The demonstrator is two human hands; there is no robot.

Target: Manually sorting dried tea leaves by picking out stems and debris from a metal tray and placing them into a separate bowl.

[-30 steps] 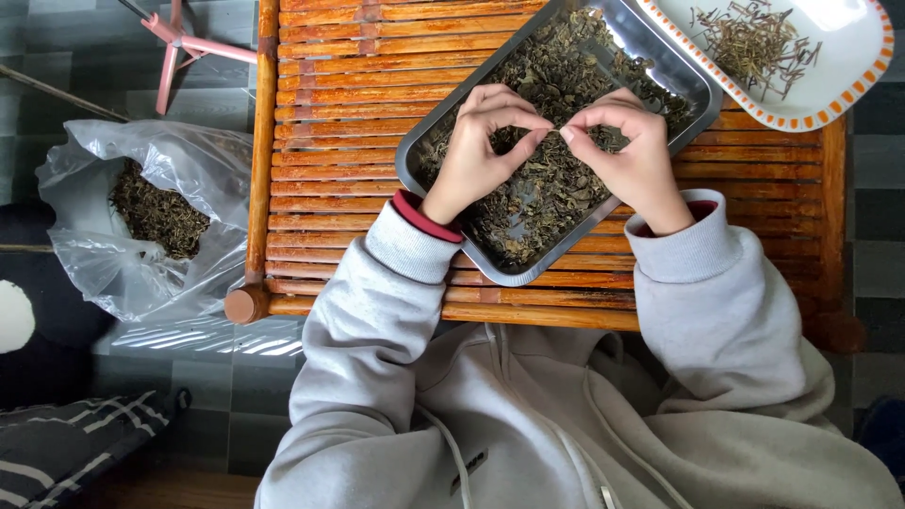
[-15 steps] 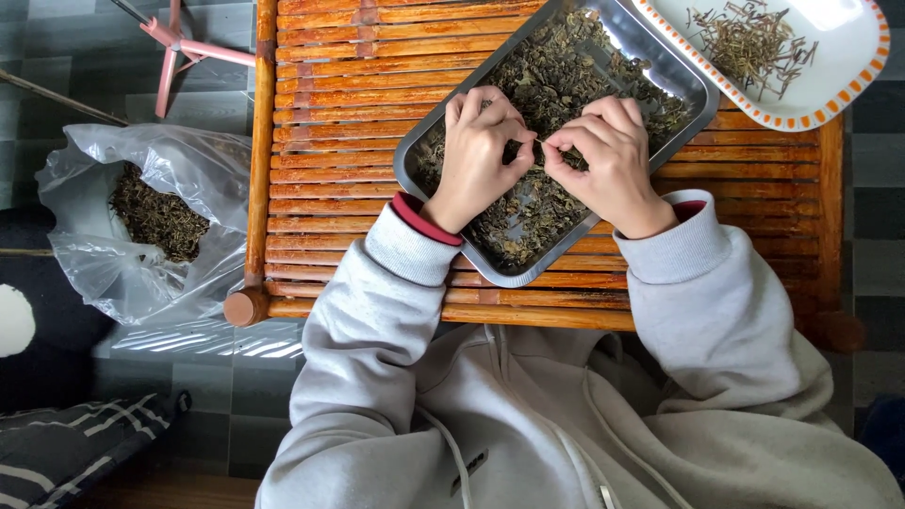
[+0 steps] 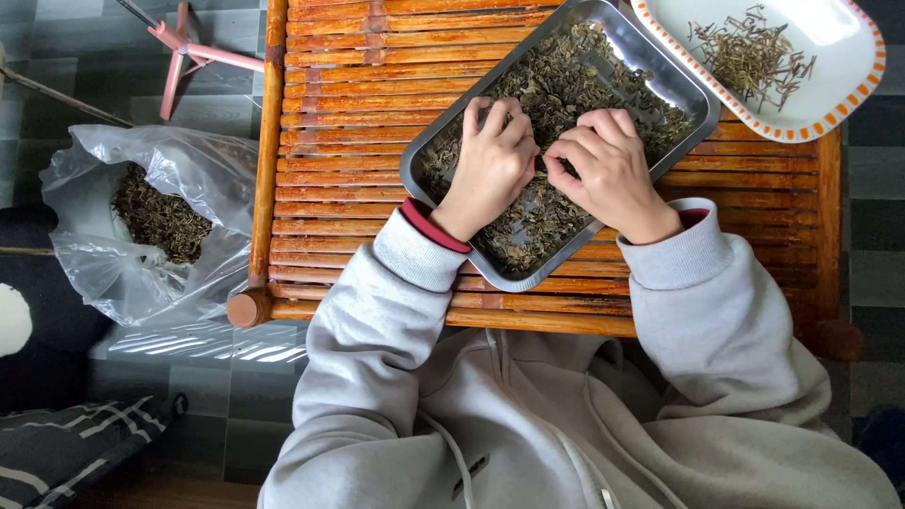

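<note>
Both my hands are down in the metal tray [image 3: 671, 83], palms facing the pile of dried leaves [image 3: 575, 85]. My left hand [image 3: 490, 160] has its fingers curled over, knuckles up, tips buried in the leaves; I honestly can't tell from up here whether it's pinching a bit or just resting on the heap. My right hand [image 3: 608, 170] is the same deal: fingers bent inward and touching the leaves right next to the left one, and whether anything's held between the tips is hidden.

The tray sits at an angle on the slatted wooden table [image 3: 358, 113], one corner pointing toward my chest, I'd guess so both wrists come in straight. It's thin, shiny steel with rounded corners and a raised rim, which keeps the loose stuff from spilling between the slats. The leaves are dark, dry, twisted and crumbly-looking.

Just past the tray's far corner there's a white dish [image 3: 830, 57] with an orange-dashed edge, smooth and glossy, holding a small scatter of thin pale stems [image 3: 749, 57], close enough to reach. Off the table's left side, on the tiled floor, a crinkly clear plastic bag [image 3: 141, 179] sits open with more dark leaves inside.
</note>
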